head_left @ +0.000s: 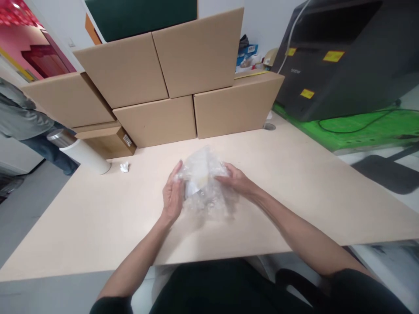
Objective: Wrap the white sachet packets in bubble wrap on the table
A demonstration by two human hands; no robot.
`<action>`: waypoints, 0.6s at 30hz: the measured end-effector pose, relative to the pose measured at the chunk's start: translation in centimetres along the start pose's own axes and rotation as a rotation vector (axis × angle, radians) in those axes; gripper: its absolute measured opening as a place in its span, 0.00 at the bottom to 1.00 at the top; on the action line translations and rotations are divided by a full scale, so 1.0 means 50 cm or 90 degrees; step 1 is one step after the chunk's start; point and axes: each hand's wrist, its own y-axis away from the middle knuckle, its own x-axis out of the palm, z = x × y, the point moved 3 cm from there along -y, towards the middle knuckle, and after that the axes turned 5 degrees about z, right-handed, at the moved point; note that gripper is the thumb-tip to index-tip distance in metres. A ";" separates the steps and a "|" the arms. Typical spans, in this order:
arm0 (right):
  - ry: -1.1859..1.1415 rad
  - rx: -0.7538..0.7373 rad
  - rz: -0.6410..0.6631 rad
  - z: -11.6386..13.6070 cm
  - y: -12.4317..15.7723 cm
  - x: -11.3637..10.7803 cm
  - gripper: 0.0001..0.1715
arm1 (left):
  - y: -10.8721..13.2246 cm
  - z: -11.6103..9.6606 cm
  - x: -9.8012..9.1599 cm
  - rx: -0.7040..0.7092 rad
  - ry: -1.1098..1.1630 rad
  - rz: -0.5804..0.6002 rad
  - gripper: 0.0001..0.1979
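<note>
A crumpled clear plastic bag [203,174] with something white and pale inside is held above the middle of a light wooden table [294,196]. My left hand [172,194] grips the bag's left side, fingers curled round it. Its right side is held by my right hand [236,179], fingers closed on the plastic. What is inside the bag is too blurred to name.
Stacked cardboard boxes [163,87] line the back of the table. A white cylinder with a metal lid [83,152] lies at the back left, with a small white crumpled scrap [124,167] beside it. A black machine [343,56] stands on a green surface at right. A person stands at far left.
</note>
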 end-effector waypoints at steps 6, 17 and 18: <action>-0.074 -0.056 -0.072 0.019 0.007 -0.003 0.33 | 0.018 0.004 -0.059 -0.186 0.235 -0.221 0.26; -0.086 -0.196 -0.265 0.027 -0.012 -0.086 0.21 | 0.149 0.081 -0.139 -0.294 0.239 -0.356 0.20; -0.091 -0.178 -0.252 0.018 -0.016 -0.083 0.21 | 0.162 0.078 -0.142 -0.280 0.172 -0.378 0.26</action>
